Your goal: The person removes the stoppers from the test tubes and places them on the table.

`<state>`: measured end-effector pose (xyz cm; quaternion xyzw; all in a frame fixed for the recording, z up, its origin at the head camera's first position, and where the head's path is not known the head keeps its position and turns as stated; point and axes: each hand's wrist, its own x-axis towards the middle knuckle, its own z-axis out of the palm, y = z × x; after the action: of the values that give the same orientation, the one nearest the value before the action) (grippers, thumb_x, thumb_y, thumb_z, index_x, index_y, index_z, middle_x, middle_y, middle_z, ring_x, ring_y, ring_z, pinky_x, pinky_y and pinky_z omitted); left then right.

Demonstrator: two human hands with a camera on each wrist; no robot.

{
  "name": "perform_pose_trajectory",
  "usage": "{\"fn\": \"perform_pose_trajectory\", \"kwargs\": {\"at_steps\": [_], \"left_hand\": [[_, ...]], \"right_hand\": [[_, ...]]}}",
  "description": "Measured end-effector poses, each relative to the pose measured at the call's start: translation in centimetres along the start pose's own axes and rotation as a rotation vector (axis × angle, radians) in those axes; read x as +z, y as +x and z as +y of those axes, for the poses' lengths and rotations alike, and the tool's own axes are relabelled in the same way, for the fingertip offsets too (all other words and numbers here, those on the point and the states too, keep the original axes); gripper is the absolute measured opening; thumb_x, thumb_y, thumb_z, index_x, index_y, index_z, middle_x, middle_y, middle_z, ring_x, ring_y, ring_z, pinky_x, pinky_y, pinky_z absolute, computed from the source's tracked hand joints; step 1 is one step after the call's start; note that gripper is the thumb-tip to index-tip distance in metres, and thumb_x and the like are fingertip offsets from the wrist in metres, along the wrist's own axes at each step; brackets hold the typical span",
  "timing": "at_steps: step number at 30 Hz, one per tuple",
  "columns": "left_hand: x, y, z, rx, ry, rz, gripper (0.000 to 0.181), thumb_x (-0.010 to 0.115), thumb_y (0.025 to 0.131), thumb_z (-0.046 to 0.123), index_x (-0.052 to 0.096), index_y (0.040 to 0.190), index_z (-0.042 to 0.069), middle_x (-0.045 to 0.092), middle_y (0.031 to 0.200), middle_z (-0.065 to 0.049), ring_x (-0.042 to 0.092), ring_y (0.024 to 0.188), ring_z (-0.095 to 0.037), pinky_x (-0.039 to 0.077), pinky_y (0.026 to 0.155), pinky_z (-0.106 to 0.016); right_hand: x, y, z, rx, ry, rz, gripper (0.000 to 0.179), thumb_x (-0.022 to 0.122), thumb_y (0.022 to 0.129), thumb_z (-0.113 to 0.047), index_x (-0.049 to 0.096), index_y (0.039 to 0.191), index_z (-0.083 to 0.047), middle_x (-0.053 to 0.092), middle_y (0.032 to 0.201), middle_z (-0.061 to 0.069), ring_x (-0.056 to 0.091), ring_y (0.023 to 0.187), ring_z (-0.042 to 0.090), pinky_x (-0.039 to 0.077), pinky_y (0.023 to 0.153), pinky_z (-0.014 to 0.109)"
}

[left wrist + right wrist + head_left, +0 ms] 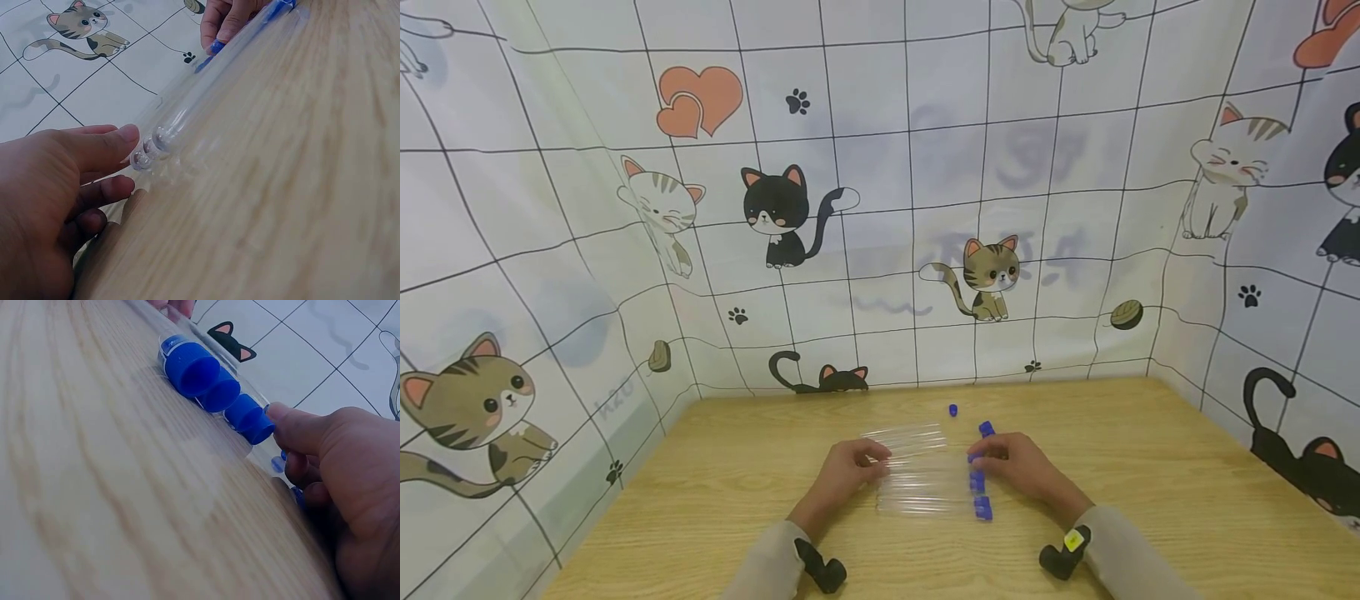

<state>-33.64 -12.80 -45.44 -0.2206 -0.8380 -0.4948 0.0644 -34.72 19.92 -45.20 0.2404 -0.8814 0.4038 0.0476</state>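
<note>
Clear round-bottomed test tubes [917, 481] lie side by side on the table, several with blue caps [195, 374] toward the right. My left hand [847, 472] is at their rounded ends, thumb and forefinger pinching the end of one tube; in the left wrist view the bottoms of other tubes [161, 139] lie beside the thumb. Across the row, my right hand [1021, 465] pinches a blue cap at the opposite end, its thumb [294, 425] pressed to it. The fingers partly hide that cap.
A single blue cap [952, 410] sits apart, farther back on the wooden table [737, 500]. White cloth with cat drawings and grid lines [880, 208] hangs behind and along both sides. Black straps [1060, 560] are on both wrists, over light sleeves.
</note>
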Motion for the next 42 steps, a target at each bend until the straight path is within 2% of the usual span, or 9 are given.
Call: {"fn": "perform_pose_trajectory", "kwargs": {"at_steps": [7, 13, 22, 27, 36, 42], "left_hand": [[-0.02, -0.05, 0.11, 0.011, -0.008, 0.011, 0.020, 0.074, 0.084, 0.015, 0.072, 0.103, 0.010, 0.067, 0.097, -0.002, 0.060, 0.080, -0.016, 0.048, 0.066, -0.027], [0.05, 0.04, 0.11, 0.001, -0.003, 0.022, 0.020, 0.073, 0.084, 0.012, 0.072, 0.104, 0.009, 0.067, 0.092, 0.001, 0.059, 0.077, -0.015, 0.047, 0.064, -0.025], [0.04, -0.01, 0.31, -0.026, -0.024, 0.021, 0.021, 0.074, 0.084, 0.014, 0.072, 0.105, 0.010, 0.067, 0.090, 0.001, 0.058, 0.070, -0.014, 0.046, 0.058, -0.025], [-0.04, -0.02, 0.21, 0.001, -0.041, 0.021, 0.022, 0.073, 0.085, 0.013, 0.071, 0.106, 0.009, 0.067, 0.089, 0.000, 0.059, 0.067, -0.013, 0.047, 0.055, -0.026], [-0.15, 0.07, -0.16, 0.032, -0.034, 0.042, 0.023, 0.072, 0.086, 0.017, 0.071, 0.107, 0.009, 0.067, 0.086, 0.001, 0.058, 0.064, -0.015, 0.046, 0.053, -0.026], [-0.13, -0.12, 0.71, 0.018, -0.021, 0.054, 0.024, 0.071, 0.087, 0.016, 0.071, 0.110, 0.008, 0.067, 0.088, 0.000, 0.057, 0.065, -0.017, 0.044, 0.053, -0.024]], "right_hand": [[0.16, 0.00, -0.06, 0.043, 0.017, 0.031, 0.013, 0.068, 0.089, -0.029, 0.071, 0.100, -0.025, 0.066, 0.099, -0.010, 0.058, 0.095, 0.014, 0.044, 0.086, 0.040], [-0.01, -0.05, -0.13, 0.025, 0.035, 0.027, 0.012, 0.067, 0.090, -0.026, 0.071, 0.101, -0.025, 0.066, 0.101, -0.009, 0.058, 0.098, 0.015, 0.044, 0.087, 0.041], [-0.14, -0.09, -0.01, 0.018, 0.050, 0.039, 0.012, 0.067, 0.090, -0.031, 0.071, 0.100, -0.026, 0.066, 0.103, -0.010, 0.059, 0.103, 0.017, 0.043, 0.090, 0.043], [-0.09, -0.08, 0.06, 0.030, 0.090, 0.047, 0.017, 0.068, 0.088, -0.036, 0.072, 0.101, -0.025, 0.067, 0.105, -0.007, 0.059, 0.107, 0.019, 0.044, 0.091, 0.043], [-0.05, -0.16, -0.13, 0.040, 0.156, 0.053, 0.026, 0.066, 0.089, -0.036, 0.071, 0.108, -0.018, 0.068, 0.104, -0.005, 0.060, 0.101, 0.017, 0.046, 0.085, 0.032], [-0.29, -0.23, -0.39, 0.088, 0.190, 0.079, 0.030, 0.070, 0.086, -0.038, 0.071, 0.109, -0.020, 0.067, 0.105, -0.005, 0.059, 0.099, 0.017, 0.046, 0.080, 0.032]]}}
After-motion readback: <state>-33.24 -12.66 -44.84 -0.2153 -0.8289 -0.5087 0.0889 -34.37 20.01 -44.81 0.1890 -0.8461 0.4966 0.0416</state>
